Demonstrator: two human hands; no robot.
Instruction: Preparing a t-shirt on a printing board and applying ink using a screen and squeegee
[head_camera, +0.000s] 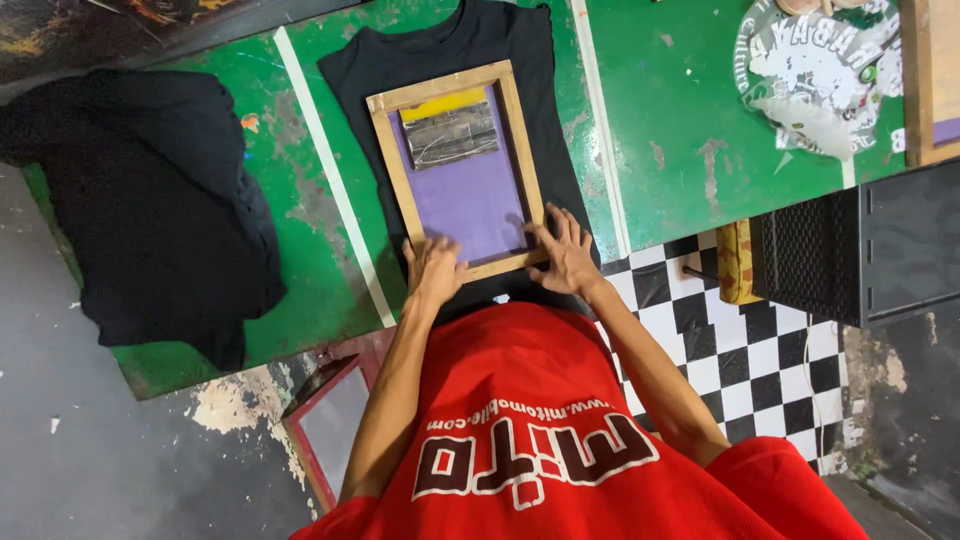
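Wooden screen frame (457, 170) under both hands (436, 268)

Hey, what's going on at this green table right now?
A person in a red shirt presses both hands on the near edge of a wooden screen frame: left hand at one corner, right hand at the other. The frame, with purple mesh, lies on a black T-shirt spread on the green table. A squeegee rests inside the frame at its far end. A pile of black cloth sits to the left.

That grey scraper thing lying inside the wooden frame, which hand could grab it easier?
Probably the left hand. The scraper lies toward the left of the frame, more in line with it; the right hand presses the frame's near right corner.
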